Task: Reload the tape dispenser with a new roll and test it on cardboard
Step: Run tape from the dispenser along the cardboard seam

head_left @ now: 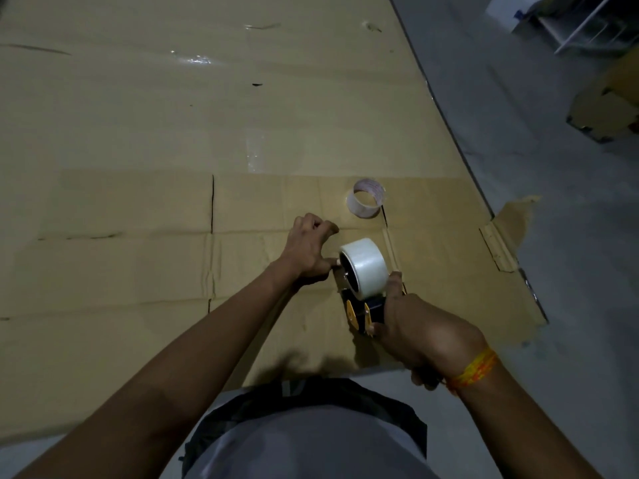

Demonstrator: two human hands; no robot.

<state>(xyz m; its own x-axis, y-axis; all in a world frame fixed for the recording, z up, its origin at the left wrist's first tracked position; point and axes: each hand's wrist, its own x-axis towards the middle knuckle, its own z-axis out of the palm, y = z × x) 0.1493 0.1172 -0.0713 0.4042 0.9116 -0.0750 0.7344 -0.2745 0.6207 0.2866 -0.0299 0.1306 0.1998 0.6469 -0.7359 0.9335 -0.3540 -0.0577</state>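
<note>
A full roll of clear tape (367,262) sits on the hub of a black and yellow tape dispenser (363,314), low over flattened cardboard (138,264). My right hand (420,331) grips the dispenser's handle from the right. My left hand (309,252) is at the roll's left side, thumb and finger pinched at the dispenser's front by the roll's edge; I cannot see whether a tape end is between them. An empty tape core (366,198) stands on the cardboard just beyond.
A large cardboard sheet (207,98) with clear tape strips covers the floor beyond. Grey concrete floor (553,167) lies to the right, with a folded cardboard piece (605,112) and a white rack (570,25) at the far right. A torn flap (511,223) lies at the cardboard's right edge.
</note>
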